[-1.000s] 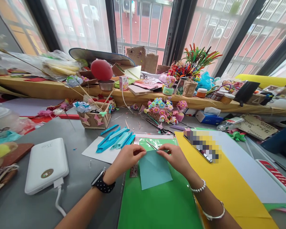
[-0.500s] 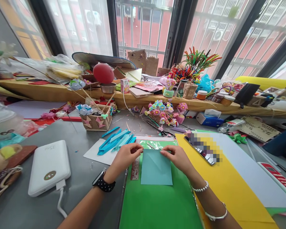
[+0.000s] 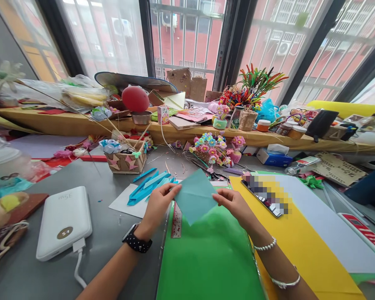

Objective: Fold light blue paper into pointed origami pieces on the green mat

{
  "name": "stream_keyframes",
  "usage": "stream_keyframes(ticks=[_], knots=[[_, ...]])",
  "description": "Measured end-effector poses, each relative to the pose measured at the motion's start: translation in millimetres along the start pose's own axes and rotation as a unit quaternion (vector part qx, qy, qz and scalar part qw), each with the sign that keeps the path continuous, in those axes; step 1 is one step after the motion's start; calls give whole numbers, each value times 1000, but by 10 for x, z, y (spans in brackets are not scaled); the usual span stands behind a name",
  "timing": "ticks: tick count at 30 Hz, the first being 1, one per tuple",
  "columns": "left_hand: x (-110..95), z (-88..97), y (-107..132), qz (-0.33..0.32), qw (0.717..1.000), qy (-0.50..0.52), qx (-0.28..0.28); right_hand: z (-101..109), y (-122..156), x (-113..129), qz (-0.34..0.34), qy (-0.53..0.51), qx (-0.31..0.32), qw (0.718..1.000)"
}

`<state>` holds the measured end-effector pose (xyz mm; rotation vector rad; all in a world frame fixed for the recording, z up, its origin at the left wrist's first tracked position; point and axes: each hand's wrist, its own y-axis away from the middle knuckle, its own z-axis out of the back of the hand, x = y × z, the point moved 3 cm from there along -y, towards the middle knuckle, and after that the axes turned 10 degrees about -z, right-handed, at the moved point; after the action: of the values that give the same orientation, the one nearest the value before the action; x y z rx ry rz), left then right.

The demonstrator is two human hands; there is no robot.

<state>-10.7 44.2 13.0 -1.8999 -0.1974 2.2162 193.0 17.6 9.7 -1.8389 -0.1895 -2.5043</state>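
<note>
Left hand (image 3: pixel 158 205), right hand (image 3: pixel 233 204) pinching teal paper (image 3: pixel 196 199) edges, green sheet (image 3: pixel 209 262) stretching below

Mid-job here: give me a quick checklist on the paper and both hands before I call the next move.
1. Left-hand grip on the teal paper, at its left corner: ok.
2. Right-hand grip at its right corner: ok.
3. Paper edges lined up with the green sheet: not ok, turned like a diamond.
4. Paper's bottom corner resting on the green sheet: cannot tell.
5. Phone apart from the right hand: ok.
6. Left hand clear of the blue strips: cannot tell; they overlap in view.
</note>
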Motion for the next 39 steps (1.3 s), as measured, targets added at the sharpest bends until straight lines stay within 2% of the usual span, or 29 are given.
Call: stream_keyframes(ticks=[3, 7, 12, 15, 23, 28, 31, 34, 39], knots=[[31, 17, -8, 50, 992, 109, -42, -17, 17, 31, -5, -11, 47, 999], [44, -19, 3, 72, 986, 149, -35, -56, 22, 44, 4, -37, 59, 998], [39, -50, 10, 63, 992, 109, -1, -39, 3, 35, 20, -65, 31, 997], [43, -70, 22, 86, 989, 118, 27, -22, -7, 28, 25, -72, 21, 997], [131, -135, 59, 172, 956, 224, 75, -58, -42, -61, 21, -97, 22, 995], [167, -224, 98, 193, 930, 280, 137, -89, -42, -69, 39, -106, 26, 993], [159, -264, 123, 180, 924, 292, 171, -123, -24, -22, 34, -94, 27, 995], [121, -267, 124, 157, 923, 297, 188, -142, -26, 5, 14, -102, 19, 994], [109, -181, 90, 171, 950, 209, 155, -66, -79, -59, -4, -124, -26, 992]])
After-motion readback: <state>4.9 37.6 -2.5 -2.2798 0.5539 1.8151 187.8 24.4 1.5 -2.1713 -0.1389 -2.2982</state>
